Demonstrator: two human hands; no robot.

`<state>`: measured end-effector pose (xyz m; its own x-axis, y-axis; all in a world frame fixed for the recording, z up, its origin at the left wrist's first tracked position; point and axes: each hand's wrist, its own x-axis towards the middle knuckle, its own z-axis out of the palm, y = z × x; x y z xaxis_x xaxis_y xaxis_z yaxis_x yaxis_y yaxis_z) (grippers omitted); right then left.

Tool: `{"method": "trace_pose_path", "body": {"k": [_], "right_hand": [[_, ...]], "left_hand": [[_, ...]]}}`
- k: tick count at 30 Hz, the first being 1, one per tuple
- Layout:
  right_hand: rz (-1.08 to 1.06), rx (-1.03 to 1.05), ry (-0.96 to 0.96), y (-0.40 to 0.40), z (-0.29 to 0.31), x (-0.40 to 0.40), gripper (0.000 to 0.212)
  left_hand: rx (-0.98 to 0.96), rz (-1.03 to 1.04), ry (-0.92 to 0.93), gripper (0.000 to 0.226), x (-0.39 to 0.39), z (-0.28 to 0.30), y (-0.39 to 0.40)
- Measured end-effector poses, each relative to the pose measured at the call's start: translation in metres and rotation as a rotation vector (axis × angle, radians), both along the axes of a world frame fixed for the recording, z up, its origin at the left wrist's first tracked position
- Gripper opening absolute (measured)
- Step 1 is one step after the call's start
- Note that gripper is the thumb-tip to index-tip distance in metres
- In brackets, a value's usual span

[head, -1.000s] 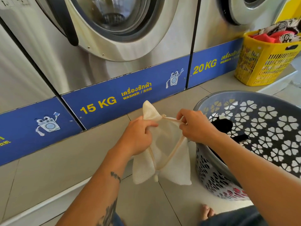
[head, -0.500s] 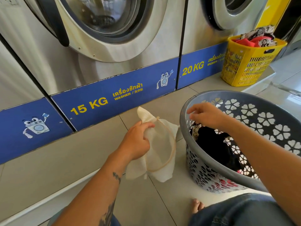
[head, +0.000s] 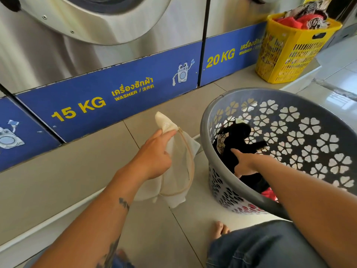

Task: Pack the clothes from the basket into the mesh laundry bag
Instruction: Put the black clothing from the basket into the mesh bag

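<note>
- The left hand pinches the top edge of the bag. Thumb and fingers are closed on the cloth near its tan trim, so the bag hangs down from there, above the floor.
- The right hand is down inside the basket, on the black cloth. The thumb points to about 10 o'clock. The other fingers are tucked under, so I cannot tell if they grip the cloth yet.
- The bag is thin, soft and floppy. I think it weighs almost nothing. Its mouth looks slack, so holding the rim is a good way to keep it open.
- The black cloth looks soft and light too. A bunched handful from the top should lift it fine. It will not break, but a loose end may drag on the rim.
- Something red lies lower in the basket, at about 5 o'clock from the right hand.
- The basket sits at 3 o'clock from the bag, just beside it.
- A yellow bin of other clothes stands far off at 1 o'clock.
</note>
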<state>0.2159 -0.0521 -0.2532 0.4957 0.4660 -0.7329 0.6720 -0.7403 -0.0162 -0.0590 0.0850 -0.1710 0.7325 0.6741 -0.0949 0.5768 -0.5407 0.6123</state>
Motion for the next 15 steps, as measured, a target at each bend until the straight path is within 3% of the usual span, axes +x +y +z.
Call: {"method": "trace_pose_path", "body": {"k": [3, 6, 8, 10, 15], "right_hand": [[0.064, -0.033, -0.013, 0.003, -0.003, -0.007, 0.109], [0.143, -0.027, -0.095, 0.002, 0.011, -0.015, 0.055], [0.166, 0.044, -0.12, 0.001, 0.019, -0.015, 0.034], [0.086, 0.208, -0.068, -0.001, 0.022, -0.009, 0.032], [-0.43, 0.964, 0.3, -0.004, 0.085, -0.013, 0.019]], "left_hand": [[0.003, -0.014, -0.039, 0.078, 0.008, 0.005, -0.002], [0.027, -0.007, -0.109, 0.075, 0.015, 0.014, -0.006], [0.049, 0.013, -0.164, 0.074, 0.017, 0.022, -0.009], [0.058, 0.027, -0.214, 0.073, 0.019, 0.028, -0.011], [0.064, 0.085, -0.274, 0.068, 0.019, 0.04, -0.01]]}}
